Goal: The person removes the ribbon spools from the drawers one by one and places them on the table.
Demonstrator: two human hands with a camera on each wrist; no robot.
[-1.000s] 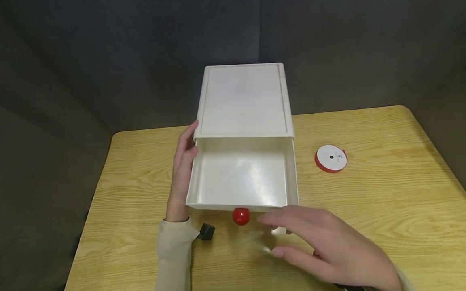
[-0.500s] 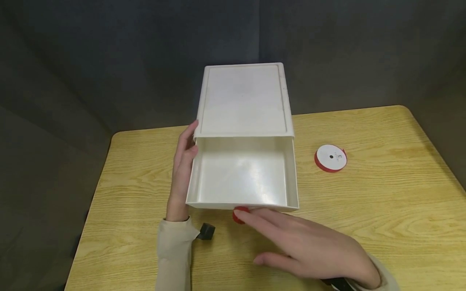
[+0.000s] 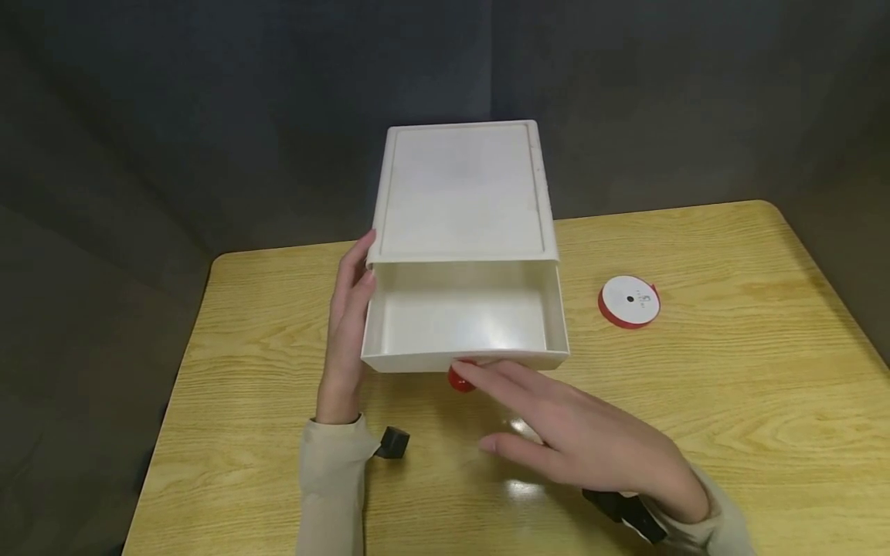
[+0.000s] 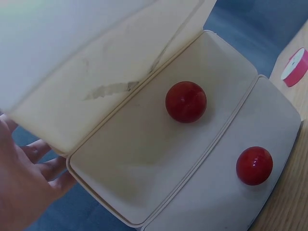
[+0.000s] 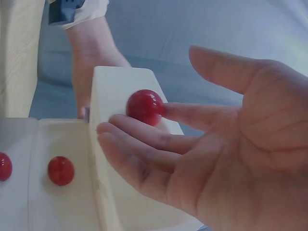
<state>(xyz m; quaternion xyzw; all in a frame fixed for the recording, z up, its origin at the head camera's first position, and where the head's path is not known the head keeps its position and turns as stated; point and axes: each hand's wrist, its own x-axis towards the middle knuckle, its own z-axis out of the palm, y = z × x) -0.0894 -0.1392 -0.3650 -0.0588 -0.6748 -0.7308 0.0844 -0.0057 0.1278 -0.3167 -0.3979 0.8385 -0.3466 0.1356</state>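
Note:
A white plastic drawer unit [image 3: 462,189] stands on the wooden table, its top drawer [image 3: 462,309] part-way out with bare inside. A round red knob [image 3: 462,378] sits on that drawer's front. My right hand [image 3: 577,440] lays extended fingers flat against the front, index fingertip at the knob, thumb held apart. In the right wrist view the fingers [image 5: 154,154] spread over the front beside the knob [image 5: 144,107]. Along the unit's left side rests my left hand [image 3: 346,324], fingers stretched forward. Two lower drawers, each with a red knob [image 4: 186,102], appear in the left wrist view.
To the unit's right lies a spool of red ribbon [image 3: 629,301] with a white face. A small black block [image 3: 393,442] shows by the left cuff. Dark curtains [image 3: 243,116] surround the wooden table [image 3: 730,347].
My right hand has moved left onto the drawer front, then forward with it. The top drawer has slid part-way back into the unit. My left hand has stayed at the side.

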